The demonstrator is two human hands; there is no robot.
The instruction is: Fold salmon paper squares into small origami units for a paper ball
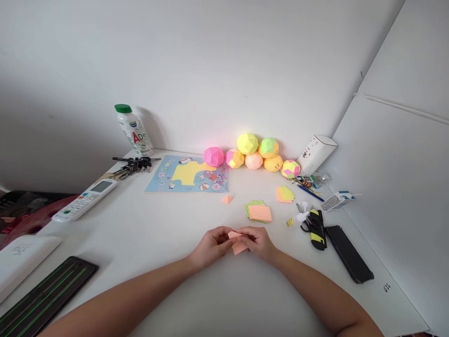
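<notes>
From the head view, both hands meet over the bare white table (147,238), low in the middle, and between them is a peach paper slip (240,248), lifted toward the fingertips and partly covered by them. The left hand (212,244) pinches its left side, thumb and forefinger drawn nearly together on it; the right hand (261,244) has its thumb laid over the paper and its fingers bent in behind, where I cannot tell how firmly they press. The paper looks bent or folded, though the exact crease is hidden. With so little of it free of the fingers, the likeliest fault is an edge slipping out of line under a thumb, giving a skewed crease; uneven pressure from the two hands could also crumple such thin paper. Just beyond lies a stack of peach and green slips (260,213), near enough the right hand that a careless knuckle might spread it. A small folded peach piece (227,199) sits farther back, light enough to be brushed aside by a sleeve or draught. Against the wall, the faceted paper balls (247,143) are piled in two layers, and a bump there could roll the upper ones off.
</notes>
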